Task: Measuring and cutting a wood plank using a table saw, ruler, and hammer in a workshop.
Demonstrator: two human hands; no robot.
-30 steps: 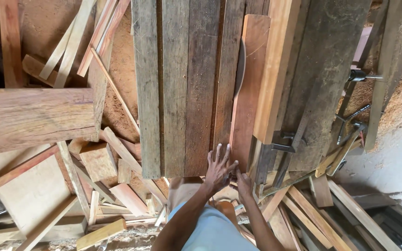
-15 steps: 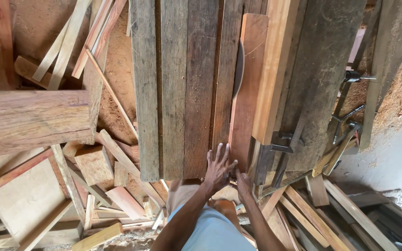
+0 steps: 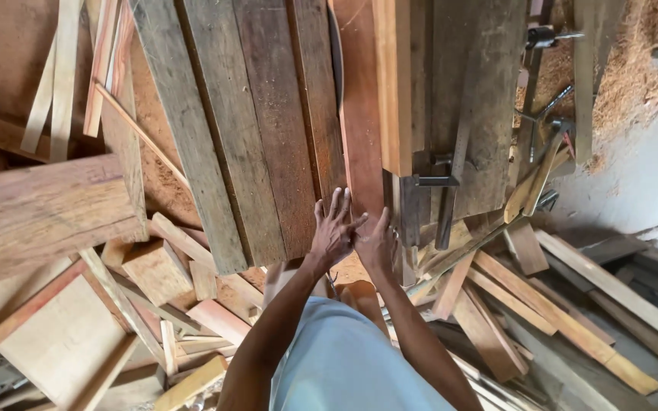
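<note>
My left hand [image 3: 334,228] lies flat, fingers spread wide, on the near end of a reddish board [image 3: 361,129], gripping nothing; my right hand [image 3: 377,242] rests open just beside it, palm against the same end, thumb touching the left hand. The board runs lengthwise away from me on a bench of grey, weathered planks [image 3: 237,122], rough-sawn and cracked along the grain; a thin dark curve, probably a saw blade [image 3: 336,57], rises at the board's left edge. To its right, a pale squared timber [image 3: 391,84] stands as a straight edge, with a metal clamp [image 3: 434,179] at its near end. Risk, as I judge it: both palms sit in line with that blade, so a slip forward would carry fingers toward it; splinters from the coarse ends are likely. Offcuts [image 3: 154,266] litter the floor below, angular and loose, poor footing; sawdust [image 3: 634,61] heaps at upper right.
</note>
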